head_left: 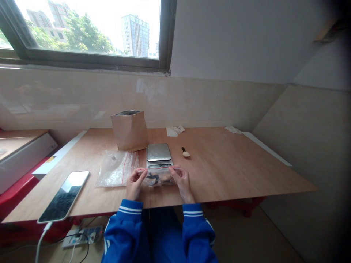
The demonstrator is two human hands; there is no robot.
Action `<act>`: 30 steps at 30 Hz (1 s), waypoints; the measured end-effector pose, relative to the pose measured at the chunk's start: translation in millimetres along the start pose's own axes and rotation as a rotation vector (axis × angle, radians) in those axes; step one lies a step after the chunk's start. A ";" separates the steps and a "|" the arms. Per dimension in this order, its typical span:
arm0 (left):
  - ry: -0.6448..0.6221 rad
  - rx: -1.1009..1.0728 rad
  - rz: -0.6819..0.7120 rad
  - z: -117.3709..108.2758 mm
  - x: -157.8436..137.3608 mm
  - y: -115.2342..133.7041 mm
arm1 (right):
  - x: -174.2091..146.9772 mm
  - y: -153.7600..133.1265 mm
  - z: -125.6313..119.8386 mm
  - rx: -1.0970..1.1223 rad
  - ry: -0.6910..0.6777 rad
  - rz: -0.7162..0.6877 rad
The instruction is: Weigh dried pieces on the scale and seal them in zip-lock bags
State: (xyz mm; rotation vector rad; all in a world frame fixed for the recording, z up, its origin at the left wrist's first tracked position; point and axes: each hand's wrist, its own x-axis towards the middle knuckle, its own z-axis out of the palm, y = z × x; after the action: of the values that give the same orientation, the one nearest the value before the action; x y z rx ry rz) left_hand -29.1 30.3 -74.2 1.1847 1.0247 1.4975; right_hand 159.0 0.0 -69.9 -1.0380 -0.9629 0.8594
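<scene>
A clear zip bag (157,179) with a red seal strip lies across the near table edge, dark and tan pieces inside it. My left hand (135,183) pinches the left end of its top edge between thumb and fingers. At the right end, my right hand (183,181) grips the same strip. Just beyond the bag sits a digital kitchen scale (159,151) with a bare steel plate; the bag partly covers its display. Several flat clear zip bags (111,170) lie left of my left hand. A small scoop (185,152) with a dark handle rests right of the scale.
A brown kraft pouch (129,130) stands open-topped behind the scale. A smartphone (65,195) with a plugged-in cable lies on the left of the wooden table (233,168). Crumpled tissue (178,129) is near the wall. A power strip (82,236) sits below the table.
</scene>
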 end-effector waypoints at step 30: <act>-0.073 0.001 -0.048 0.1 -3.1 0.2 | -3.1 -3.8 6.6 -0.036 -0.110 -0.009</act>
State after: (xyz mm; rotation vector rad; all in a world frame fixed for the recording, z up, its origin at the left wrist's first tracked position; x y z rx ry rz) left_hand -28.7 27.2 -74.6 1.1983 0.9978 1.4075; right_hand 152.3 -1.9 -65.6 -1.0244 -1.0780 0.9020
